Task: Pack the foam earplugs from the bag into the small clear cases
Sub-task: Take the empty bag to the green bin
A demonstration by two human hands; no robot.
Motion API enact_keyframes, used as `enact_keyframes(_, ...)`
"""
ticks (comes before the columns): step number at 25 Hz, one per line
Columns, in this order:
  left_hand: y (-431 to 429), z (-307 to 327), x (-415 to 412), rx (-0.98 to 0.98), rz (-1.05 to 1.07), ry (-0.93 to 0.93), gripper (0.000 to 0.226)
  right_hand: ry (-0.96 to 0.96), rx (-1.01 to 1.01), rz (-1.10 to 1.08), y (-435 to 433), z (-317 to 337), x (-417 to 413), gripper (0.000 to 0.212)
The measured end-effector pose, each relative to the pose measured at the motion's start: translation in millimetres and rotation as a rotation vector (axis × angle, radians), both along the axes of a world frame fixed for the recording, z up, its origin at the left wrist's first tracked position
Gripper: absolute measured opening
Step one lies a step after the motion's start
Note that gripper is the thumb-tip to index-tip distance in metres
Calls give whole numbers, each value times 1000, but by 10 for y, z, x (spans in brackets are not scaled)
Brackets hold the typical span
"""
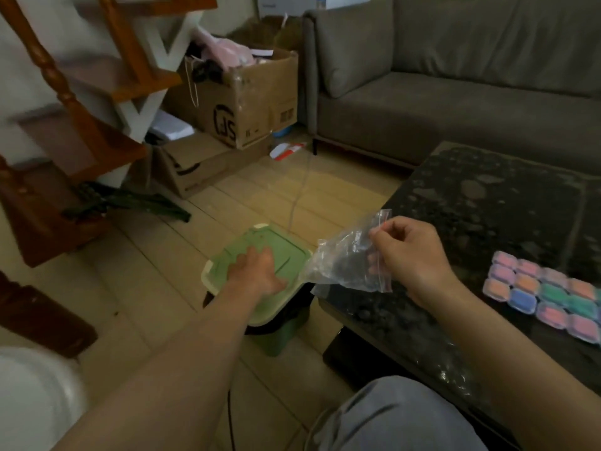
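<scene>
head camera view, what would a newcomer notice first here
The crumpled clear plastic zip bag in mid-frame draws the eye first, pinched by the right hand above the near corner of the dark speckled table. Next comes the cluster of small clear cases filled with pink, orange, blue and green, on the table at the right edge. The left hand rests on the pale green plastic lid of a bin on the floor.

Greens, greys and candy-coloured cases
The bin lid [286, 252] was pale green with a cream rim; the bag [341, 260] was clear; the table top [487, 203] was black with grey speckles; the cases [549, 297] showed pink, orange, blue and green; the sofa [455, 92] was grey-brown.
</scene>
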State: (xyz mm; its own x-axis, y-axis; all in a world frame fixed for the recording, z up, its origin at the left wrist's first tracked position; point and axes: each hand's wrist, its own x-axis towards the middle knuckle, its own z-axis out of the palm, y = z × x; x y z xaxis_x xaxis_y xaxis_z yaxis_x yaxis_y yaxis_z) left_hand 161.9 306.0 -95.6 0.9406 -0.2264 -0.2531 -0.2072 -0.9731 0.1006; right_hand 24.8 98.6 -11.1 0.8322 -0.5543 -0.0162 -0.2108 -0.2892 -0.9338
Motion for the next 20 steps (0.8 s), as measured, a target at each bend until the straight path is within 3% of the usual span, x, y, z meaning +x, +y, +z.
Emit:
enact_keyframes(7, -335, -469, 225, 83, -88, 37, 74, 25, -67, 21, -23, -265, 317, 19)
enact_keyframes(13, -298, -633, 373, 95, -70, 92, 67, 46, -44, 29, -20, -346, 375, 18)
enact_keyframes(20, -340, -203, 514, 85, -234, 39, 44, 50, -22, -8, -31, -287, 334, 18)
